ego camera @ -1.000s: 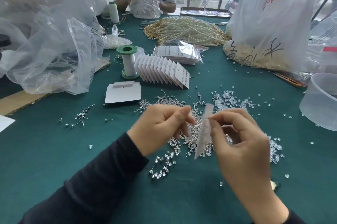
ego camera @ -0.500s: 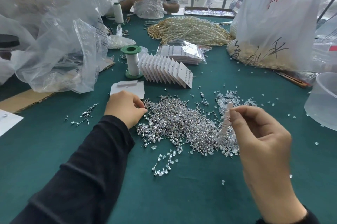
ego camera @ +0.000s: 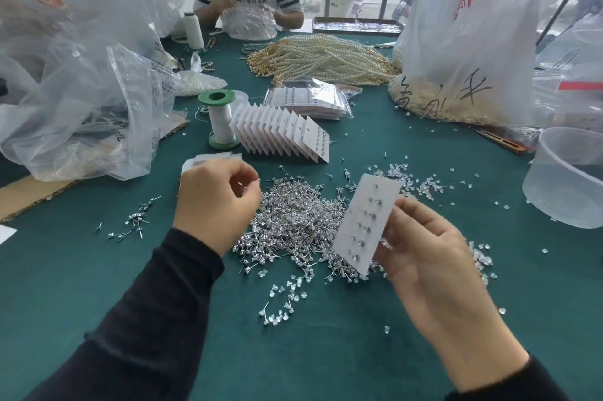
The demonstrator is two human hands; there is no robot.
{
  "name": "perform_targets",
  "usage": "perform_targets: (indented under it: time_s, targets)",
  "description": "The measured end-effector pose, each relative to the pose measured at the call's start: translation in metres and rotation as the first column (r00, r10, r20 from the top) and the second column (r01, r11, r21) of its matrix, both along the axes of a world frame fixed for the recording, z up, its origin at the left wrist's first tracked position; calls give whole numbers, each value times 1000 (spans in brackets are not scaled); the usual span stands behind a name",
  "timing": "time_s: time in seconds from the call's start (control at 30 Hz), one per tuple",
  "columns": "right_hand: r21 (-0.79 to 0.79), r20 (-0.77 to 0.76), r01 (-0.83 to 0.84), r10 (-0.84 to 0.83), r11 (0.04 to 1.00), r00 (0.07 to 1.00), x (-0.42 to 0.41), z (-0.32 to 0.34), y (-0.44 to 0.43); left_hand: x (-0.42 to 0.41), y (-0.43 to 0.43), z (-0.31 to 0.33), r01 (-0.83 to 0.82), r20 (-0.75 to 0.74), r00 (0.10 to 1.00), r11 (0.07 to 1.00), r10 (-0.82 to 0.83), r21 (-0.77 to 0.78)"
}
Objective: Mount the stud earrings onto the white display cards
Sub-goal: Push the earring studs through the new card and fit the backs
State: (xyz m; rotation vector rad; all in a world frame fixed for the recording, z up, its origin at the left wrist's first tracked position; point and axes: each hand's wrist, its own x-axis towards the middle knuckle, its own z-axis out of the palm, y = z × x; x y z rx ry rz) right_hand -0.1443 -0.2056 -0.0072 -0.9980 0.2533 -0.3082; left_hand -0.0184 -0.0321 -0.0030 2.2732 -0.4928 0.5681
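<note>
white card (ego camera: 365, 227), studs (ego camera: 368, 230) in column | right hand (ego camera: 424, 257) pinches it | left hand (ego camera: 215, 201) curled, unclear

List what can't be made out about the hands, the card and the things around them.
Left hand: whether its curled fingers pinch anything; too small in the head view.
Card: its back and right edge, hidden by the right hand.
Blank cards: mostly behind the left hand.
Tub: cut off by the frame's right edge.
</note>
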Motion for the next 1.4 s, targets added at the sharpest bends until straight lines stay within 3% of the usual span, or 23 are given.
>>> perform_targets:
  time_s: [0.07,0.17,0.27,0.43,0.83,1.4]
  targets:
    - [124,-44,-91,97,988,994,1,2,1,-12,-7,5,185,-17,982,972,-189,-147]
    - [225,-62,-182,201,957,978,1,3,6,-29,-16,8,433,-27,882,831,-471,-349]
    - [241,-50,-264,283,934,958,0,2,12,-38,-22,6,555,62,820,763,-570,-332]
    - [265,38,-353,357,897,934,2,-1,19,-45,-28,2,516,170,856,822,-488,-238]
    - [249,21,-365,372,897,928,4,-4,16,-44,-27,2,488,273,855,862,-441,-136]
    - [279,-39,-336,360,900,932,4,-5,16,-43,-30,-4,498,273,841,866,-468,-51]
